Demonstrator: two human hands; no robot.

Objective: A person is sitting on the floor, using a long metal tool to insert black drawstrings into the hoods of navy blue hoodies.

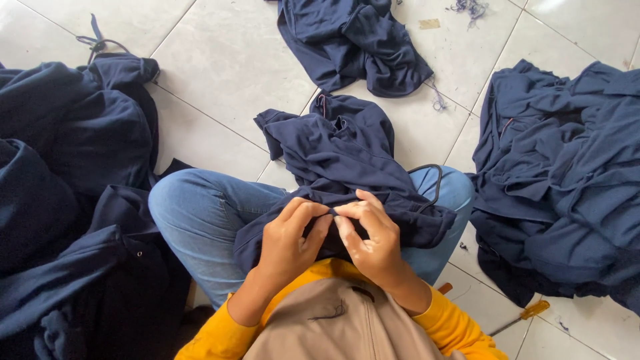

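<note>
A navy blue garment (340,157) lies draped over my lap and blue-jeaned knees (200,213). My left hand (290,237) and my right hand (370,233) meet at its near edge, fingertips pinching the same small spot of fabric between them. Both hands are closed on the cloth, thumbs almost touching. A thin black cord (433,180) loops out of the garment by my right knee. My sleeves are yellow.
Piles of navy garments lie on the white tiled floor: a big heap at left (67,180), another at right (567,173), one at the top (353,40). A screwdriver with an orange handle (523,315) lies at lower right. Thread scraps (470,8) lie on the tiles.
</note>
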